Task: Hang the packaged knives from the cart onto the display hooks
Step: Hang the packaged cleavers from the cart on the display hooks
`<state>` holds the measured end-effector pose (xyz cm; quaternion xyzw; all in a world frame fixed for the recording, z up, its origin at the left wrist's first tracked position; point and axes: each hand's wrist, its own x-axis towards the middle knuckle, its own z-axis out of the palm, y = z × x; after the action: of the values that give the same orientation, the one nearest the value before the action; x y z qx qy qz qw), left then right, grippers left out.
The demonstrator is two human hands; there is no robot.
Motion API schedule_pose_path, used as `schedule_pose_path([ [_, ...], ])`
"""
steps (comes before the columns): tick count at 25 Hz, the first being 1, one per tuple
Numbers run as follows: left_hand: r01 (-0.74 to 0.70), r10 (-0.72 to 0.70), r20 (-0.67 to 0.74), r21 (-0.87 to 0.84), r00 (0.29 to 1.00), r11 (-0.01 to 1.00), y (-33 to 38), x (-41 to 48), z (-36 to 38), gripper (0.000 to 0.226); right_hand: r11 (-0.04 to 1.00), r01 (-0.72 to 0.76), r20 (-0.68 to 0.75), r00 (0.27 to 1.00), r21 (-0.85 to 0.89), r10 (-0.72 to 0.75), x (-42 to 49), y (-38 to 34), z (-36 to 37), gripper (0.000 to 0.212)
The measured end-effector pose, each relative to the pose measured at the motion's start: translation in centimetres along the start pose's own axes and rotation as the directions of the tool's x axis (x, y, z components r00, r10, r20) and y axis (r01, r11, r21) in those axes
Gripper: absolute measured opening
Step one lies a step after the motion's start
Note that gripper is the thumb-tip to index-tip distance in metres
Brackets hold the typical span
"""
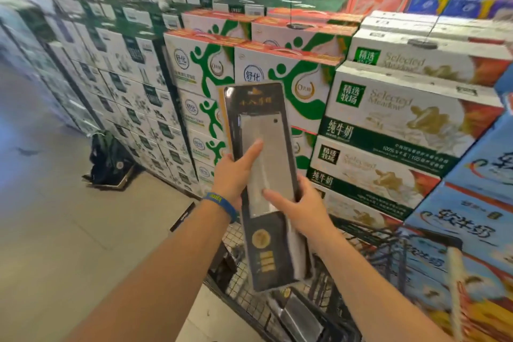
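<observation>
We hold the packaged knife (pixel 268 125) upright in front of us with both hands, above the wire cart (pixel 388 253). Our left hand (pixel 236 175) grips its left edge, thumb laid across the clear window over the blade. Our right hand (pixel 301 209) clasps the right edge a little lower, thumb on the front. A blue wristband (pixel 219 201) sits on the left wrist. Down in the cart lies what may be another package (pixel 294 314), too blurred to be sure. Stacked milk cartons (pixel 388 119) stand behind.
</observation>
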<state>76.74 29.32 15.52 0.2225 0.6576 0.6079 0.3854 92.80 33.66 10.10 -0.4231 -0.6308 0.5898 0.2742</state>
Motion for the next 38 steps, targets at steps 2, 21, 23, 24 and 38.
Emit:
schedule_pose_path([
  [2, -0.002, 0.009, 0.131, -0.055, 0.991, 0.998, 1.9, -0.1, -0.7, 0.070, 0.991, 0.068, 0.004, 0.998, 0.115, -0.069, 0.9, -0.8, -0.1, 0.060],
  [21, -0.229, 0.267, -0.164, 0.218, 0.950, 0.949, -2.7, 0.7, -6.9, 0.057, 0.941, 0.190, -0.403, 0.913, 0.281, -0.064, -0.4, -0.3, -3.3, 0.055],
  [23, -0.275, 0.322, -0.109, 0.311, 0.940, 0.910, -2.5, 1.9, -6.6, 0.061, 0.967, 0.173, -0.487, 0.871, 0.186, -0.062, -1.5, 0.3, -4.9, 0.044],
  [24, -0.284, 0.318, -0.055, 0.328, 0.946, 0.901, -2.6, 2.4, -5.8, 0.062, 0.977, 0.155, -0.540, 0.840, 0.143, -0.054, -2.2, 0.8, -5.6, 0.039],
  [38, -0.276, 0.031, 0.778, 0.185, 0.628, 0.943, -7.7, -13.9, 18.0, 0.063, 0.991, -0.012, -0.989, -0.075, 0.131, 0.130, -34.1, 4.3, -13.3, 0.049],
])
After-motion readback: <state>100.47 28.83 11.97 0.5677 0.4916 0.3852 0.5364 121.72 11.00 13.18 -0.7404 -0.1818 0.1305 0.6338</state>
